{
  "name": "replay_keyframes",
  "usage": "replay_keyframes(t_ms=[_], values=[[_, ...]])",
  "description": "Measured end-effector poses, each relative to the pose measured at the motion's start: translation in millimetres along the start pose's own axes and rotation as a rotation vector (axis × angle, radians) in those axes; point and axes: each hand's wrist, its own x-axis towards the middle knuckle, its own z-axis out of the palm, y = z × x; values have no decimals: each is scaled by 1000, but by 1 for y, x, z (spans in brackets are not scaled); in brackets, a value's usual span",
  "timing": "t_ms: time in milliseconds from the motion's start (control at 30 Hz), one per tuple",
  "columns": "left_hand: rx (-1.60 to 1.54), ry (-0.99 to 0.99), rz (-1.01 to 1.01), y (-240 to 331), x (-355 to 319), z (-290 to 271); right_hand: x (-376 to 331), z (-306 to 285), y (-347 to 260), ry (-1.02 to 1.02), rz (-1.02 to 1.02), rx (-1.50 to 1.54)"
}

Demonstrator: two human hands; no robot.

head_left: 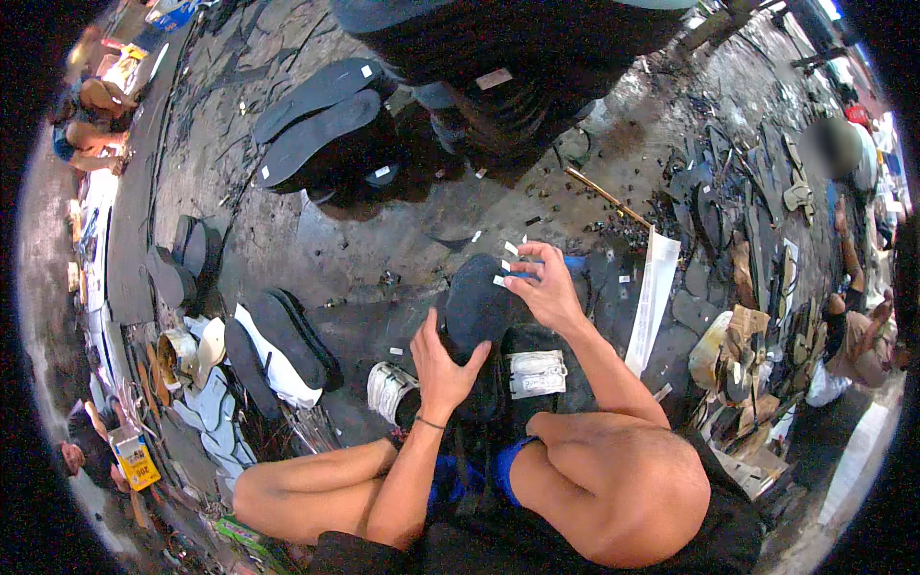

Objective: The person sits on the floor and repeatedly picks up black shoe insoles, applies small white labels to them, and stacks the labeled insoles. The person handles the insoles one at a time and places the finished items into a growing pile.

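Mid-frame, the left hand (447,376) clasps a dark sole (476,299); near it the right hand (548,289), fingers parted, carries small white tags (505,266) at its tips, which weak hold or a brush against the sole could dislodge

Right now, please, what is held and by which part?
The left hand holds a dark shoe sole by its near half; the right hand has small white labels at its fingertips.

A footwear workshop was indicated: black soles (321,141) were laid side by side, dark offcuts (707,213) strewn, a smeared tin (177,356) noted.
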Motion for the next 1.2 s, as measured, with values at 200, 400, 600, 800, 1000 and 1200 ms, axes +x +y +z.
replay_keyframes(t_ms=[200,400,600,800,1000,1200], values=[[296,-6,393,23,33,23,11,20,6,17,-256,-334],[231,51,319,26,48,7,15,7,5,172,-248,-330],[388,110,225,18,65,-27,12,7,11,35,-5,-176],[108,8,296,6,34,42,5,39,14,30,-168,-315],[210,-62,305,9,44,27,11,19,9,166,-175,-441],[388,150,215,8,67,-11,18,14,22,75,-63,-307]])
